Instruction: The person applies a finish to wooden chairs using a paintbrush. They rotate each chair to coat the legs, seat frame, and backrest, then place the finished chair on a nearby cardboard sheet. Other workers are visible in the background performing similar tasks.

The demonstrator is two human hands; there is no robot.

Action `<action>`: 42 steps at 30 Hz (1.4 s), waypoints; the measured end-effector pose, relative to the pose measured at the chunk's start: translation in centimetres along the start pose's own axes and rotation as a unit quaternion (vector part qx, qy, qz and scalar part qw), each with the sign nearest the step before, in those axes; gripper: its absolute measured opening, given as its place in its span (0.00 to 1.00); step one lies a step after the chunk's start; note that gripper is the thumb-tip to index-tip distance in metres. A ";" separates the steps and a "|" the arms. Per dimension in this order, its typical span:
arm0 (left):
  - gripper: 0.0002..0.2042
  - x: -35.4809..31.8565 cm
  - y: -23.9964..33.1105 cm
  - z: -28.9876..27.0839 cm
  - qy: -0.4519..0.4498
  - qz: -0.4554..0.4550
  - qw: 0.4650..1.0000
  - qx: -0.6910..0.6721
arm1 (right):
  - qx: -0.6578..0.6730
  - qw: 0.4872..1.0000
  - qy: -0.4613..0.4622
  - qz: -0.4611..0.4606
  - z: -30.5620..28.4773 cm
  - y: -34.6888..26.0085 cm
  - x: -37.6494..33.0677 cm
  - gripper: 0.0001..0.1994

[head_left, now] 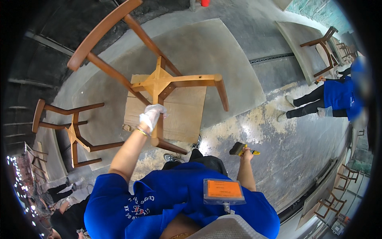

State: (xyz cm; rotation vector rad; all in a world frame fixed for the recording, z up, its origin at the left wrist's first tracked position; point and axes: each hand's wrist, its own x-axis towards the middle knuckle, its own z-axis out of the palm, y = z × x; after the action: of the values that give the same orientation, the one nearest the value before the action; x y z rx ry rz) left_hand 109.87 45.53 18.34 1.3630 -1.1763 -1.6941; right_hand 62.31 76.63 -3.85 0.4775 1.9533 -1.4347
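**A chair frame held up by one leg, brush in the other hand**

Our left hand [152,116], in a white glove, is wrapped tightly round one leg of a wooden chair frame [159,81] and holds it up, tipped over, above a flat sheet of cardboard [187,109] on the concrete floor [238,59]. Our right hand [246,153] is clenched on the yellow handle of a paintbrush [239,149], low at our right side and well apart from the chair.

We judge the frame stiff and fairly light, since one hand carries it, but awkward: the curved backrest and the other legs stick far out from the grip, so it will want to swing. The leg near the crossing rails looks the steadiest place to hold; the dark stained wood may be slick or wet, which we cannot tell.

To our left a second chair frame [73,131] lies on a grey board, near enough to catch a swinging leg. To the right a person in blue [338,97] crouches by another chair [322,47]; more frames stand along the edge.
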 end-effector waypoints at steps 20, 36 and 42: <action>0.38 8.1 0.5 12.6 0.191 -0.112 0.962 -0.157 | -0.047 0.997 0.005 0.061 -4.0 1.5 -1.0 0.16; 0.39 4.4 0.1 -2.6 0.248 -0.071 0.911 0.321 | -0.076 0.987 -0.112 -0.081 1.3 -1.7 -7.0 0.12; 0.37 0.1 5.7 -1.0 0.255 -0.056 0.897 0.357 | 0.124 0.977 -0.113 -0.132 4.2 -9.5 -13.7 0.14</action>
State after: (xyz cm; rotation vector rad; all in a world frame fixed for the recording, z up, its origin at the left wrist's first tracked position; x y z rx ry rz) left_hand 110.61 43.02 23.53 2.1810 -1.4677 -0.8612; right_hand 67.37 70.77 11.53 0.1550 1.7116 -1.8293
